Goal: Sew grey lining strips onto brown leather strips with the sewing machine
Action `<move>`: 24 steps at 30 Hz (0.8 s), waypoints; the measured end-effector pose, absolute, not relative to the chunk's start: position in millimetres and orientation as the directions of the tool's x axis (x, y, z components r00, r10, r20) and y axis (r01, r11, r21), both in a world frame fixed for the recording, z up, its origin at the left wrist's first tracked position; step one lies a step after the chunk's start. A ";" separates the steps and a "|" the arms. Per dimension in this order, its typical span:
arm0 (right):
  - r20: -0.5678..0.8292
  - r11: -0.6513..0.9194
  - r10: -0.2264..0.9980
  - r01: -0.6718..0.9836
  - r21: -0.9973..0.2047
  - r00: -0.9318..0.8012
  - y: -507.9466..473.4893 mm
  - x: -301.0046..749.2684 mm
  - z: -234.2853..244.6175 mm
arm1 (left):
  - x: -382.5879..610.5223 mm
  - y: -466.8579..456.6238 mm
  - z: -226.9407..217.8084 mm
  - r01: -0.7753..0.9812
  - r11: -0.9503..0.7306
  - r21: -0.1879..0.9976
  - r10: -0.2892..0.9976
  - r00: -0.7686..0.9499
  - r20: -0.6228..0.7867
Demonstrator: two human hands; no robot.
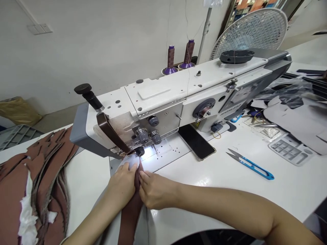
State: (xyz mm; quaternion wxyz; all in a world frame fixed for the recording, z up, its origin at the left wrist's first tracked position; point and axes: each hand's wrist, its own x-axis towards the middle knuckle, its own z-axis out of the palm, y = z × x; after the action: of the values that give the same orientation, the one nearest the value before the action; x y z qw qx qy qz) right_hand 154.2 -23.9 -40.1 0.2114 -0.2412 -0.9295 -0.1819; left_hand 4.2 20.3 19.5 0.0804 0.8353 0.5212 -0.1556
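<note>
A white industrial sewing machine [178, 98] stands across the table, its lamp lighting the needle area. A brown leather piece [131, 212] runs from under the presser foot toward me. My left hand [122, 189] and my right hand [157, 190] lie side by side just in front of the needle. Both have fingers closed, pinching the brown piece at its upper end. A brown strap [111, 131] hangs on the machine's head above my hands.
A stack of brown cut pieces [38, 183] fills the left of the table. Blue thread snips [251, 165] lie to the right, a black phone [196, 143] under the machine arm. Grey pieces [298, 119], a fan [252, 30] and two thread cones [178, 58] stand behind.
</note>
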 end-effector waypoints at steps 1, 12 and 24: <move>0.477 0.817 0.372 0.525 0.238 -0.796 -24.9 153.9 -40.0 | 4.6 19.6 21.2 0.893 -0.449 -0.039 0.844 0.410 -0.347; 0.481 0.795 0.361 0.534 0.289 -0.799 -14.1 150.3 -46.9 | 17.2 14.9 23.0 0.874 -0.484 -0.053 0.824 0.435 -0.362; 0.503 0.779 0.351 0.544 0.310 -0.790 -15.1 149.7 -48.9 | 20.4 11.7 25.5 0.913 -0.407 -0.012 0.826 0.363 -0.431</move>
State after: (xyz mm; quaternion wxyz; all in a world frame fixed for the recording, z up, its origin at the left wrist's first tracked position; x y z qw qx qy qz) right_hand 149.7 -15.1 -48.9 0.2140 -0.2437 -0.9186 -0.2256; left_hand 20.4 11.7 25.5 0.1157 0.8173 0.5319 -0.1887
